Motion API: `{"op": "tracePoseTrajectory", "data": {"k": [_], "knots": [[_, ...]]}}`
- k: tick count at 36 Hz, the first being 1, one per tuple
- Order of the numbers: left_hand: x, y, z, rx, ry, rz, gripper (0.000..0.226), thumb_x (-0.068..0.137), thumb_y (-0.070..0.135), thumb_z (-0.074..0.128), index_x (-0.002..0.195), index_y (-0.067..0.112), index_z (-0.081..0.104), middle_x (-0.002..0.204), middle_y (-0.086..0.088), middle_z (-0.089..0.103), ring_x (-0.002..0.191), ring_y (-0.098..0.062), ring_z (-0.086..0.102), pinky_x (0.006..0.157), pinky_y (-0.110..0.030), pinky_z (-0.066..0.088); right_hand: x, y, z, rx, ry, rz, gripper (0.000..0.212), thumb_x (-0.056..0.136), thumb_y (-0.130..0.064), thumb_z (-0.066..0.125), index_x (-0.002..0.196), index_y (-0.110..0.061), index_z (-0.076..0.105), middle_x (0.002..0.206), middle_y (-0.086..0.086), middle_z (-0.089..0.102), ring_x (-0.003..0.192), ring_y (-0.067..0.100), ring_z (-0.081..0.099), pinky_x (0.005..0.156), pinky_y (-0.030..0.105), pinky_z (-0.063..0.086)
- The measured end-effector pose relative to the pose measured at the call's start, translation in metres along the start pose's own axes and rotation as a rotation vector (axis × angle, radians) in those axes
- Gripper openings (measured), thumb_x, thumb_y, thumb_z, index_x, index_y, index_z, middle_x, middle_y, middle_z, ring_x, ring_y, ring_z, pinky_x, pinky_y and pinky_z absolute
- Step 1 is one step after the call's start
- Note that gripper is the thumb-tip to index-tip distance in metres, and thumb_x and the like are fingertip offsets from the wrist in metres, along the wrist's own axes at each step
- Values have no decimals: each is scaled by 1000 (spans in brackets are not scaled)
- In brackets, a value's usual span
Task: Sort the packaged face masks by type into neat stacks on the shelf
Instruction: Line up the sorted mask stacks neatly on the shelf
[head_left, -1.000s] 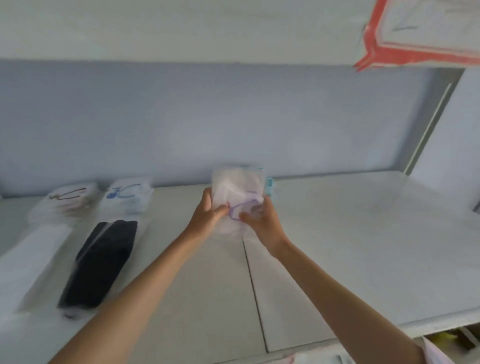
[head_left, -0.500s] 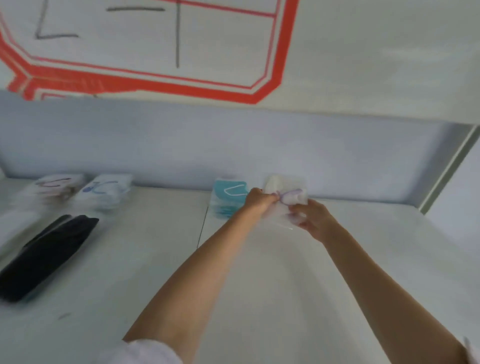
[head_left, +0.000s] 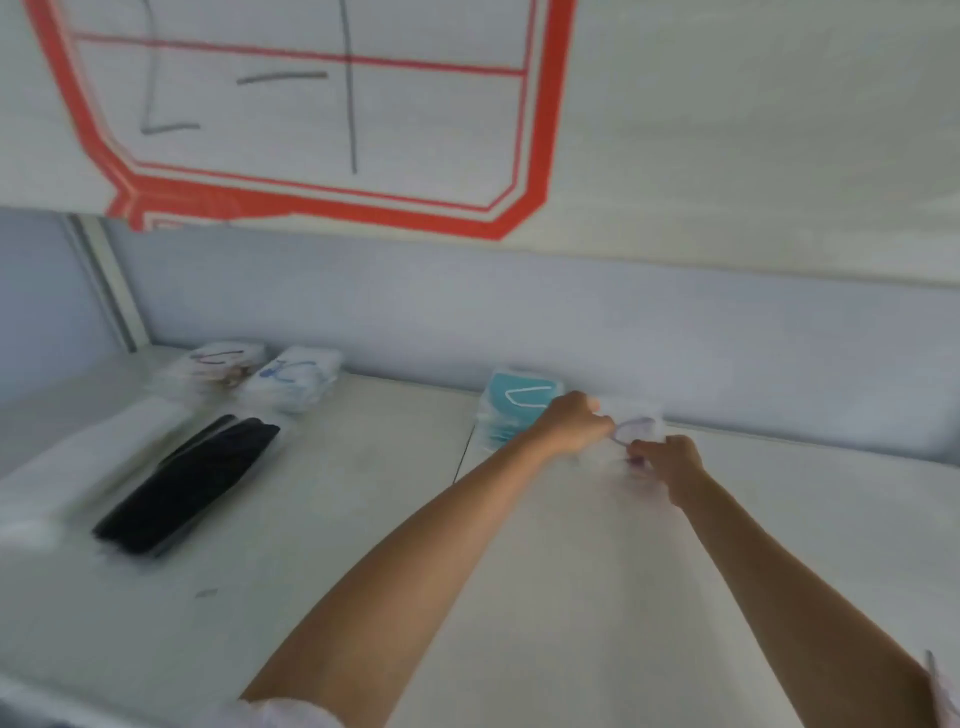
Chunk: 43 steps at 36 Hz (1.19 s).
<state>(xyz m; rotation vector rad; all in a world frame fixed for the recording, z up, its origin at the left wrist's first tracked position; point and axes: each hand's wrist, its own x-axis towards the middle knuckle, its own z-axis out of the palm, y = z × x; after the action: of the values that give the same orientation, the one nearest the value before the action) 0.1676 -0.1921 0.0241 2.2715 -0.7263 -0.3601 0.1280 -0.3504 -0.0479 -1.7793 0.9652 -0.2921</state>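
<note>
Both hands (head_left: 621, 441) pinch the white mask packet (head_left: 636, 423).

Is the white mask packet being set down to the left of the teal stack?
No, both hands hold the white mask packet to the right of the teal stack.

White shelf bay with a pale blue back wall

The shelf board (head_left: 779, 545) is off-white, with a thin dark seam (head_left: 464, 457) running front to back. Behind it stands a blue-grey wall (head_left: 467, 312), with a pale upright post (head_left: 111, 291) at the left. Overhead, a white board (head_left: 753, 130) carries a red taped outline (head_left: 332, 208). The light is soft and even.
</note>
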Motion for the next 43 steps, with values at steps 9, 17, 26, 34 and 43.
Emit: {"op": "tracePoseTrajectory", "data": {"k": [9, 17, 26, 34, 43], "knots": [[-44, -26, -72, -48, 88, 94, 26, 90, 19, 57, 110, 12, 71, 111, -5, 71, 98, -11, 61, 79, -20, 43, -30, -33, -7, -519, 186, -228, 69, 83, -45, 64, 139, -10, 44, 138, 23, 43, 128, 42, 37, 105, 42, 33], [-88, -101, -171, 333, 198, 8, 27, 90, 29, 50, 103, 18, 71, 108, -6, 70, 101, -25, 63, 90, -33, 50, -83, -99, 43, -830, 116, -606, 50, 92, -41, 50, 134, -14, 51, 139, 13, 47, 127, 33, 39, 104, 41, 33], [-131, -210, -269, 618, 231, -62, 36, 96, 39, 44, 114, 18, 66, 114, -5, 66, 107, -28, 60, 90, -36, 48, -164, -154, 181, -892, -69, -762, 50, 94, -44, 47, 137, -18, 49, 140, 11, 47, 131, 30, 39, 105, 37, 33], [-157, -305, -351, 711, 188, -124, 33, 99, 35, 42, 120, 19, 62, 131, -2, 59, 113, -28, 57, 88, -33, 43, -225, -192, 314, -817, -223, -742, 49, 96, -41, 44, 137, -16, 50, 141, 13, 47, 128, 31, 44, 104, 36, 36], [-163, -395, -419, 613, 199, -304, 35, 93, 38, 45, 99, 11, 66, 100, -8, 65, 99, -27, 61, 78, -30, 43, -249, -218, 406, -657, -371, -641, 38, 97, -31, 42, 121, -8, 60, 130, 12, 57, 117, 26, 54, 93, 29, 40]]}}
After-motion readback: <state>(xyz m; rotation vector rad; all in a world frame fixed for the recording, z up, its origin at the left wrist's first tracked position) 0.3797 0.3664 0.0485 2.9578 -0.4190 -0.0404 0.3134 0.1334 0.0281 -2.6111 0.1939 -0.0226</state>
